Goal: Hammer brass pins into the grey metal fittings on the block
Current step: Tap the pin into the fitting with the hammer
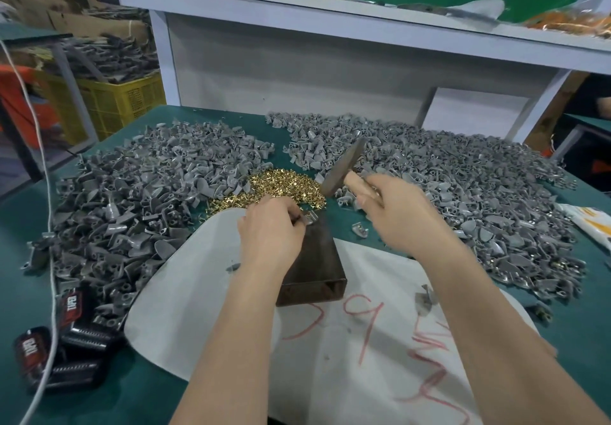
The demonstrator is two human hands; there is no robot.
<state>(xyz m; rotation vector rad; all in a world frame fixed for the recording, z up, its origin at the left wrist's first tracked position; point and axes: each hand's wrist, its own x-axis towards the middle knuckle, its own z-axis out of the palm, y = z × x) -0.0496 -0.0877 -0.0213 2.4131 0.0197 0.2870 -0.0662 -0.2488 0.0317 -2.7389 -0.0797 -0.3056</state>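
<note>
A dark rectangular block [317, 266] lies on a white sheet [205, 292] in the middle of the table. At the block's far end my left hand [269, 226] pinches a small grey metal fitting [309, 218]. My right hand [393, 206] grips the wooden handle of a hammer [344, 166], whose grey head is raised above and behind the block, blurred. A heap of brass pins [284, 186] lies just beyond the block. Whether a pin sits in the fitting is hidden by my fingers.
Large piles of grey fittings spread to the left [132, 200] and right [463, 186] on the green table. Black cases [66, 342] and a white cable [49, 226] lie at the front left. A white shelf [330, 14] stands behind. Yellow crate [122, 100] at far left.
</note>
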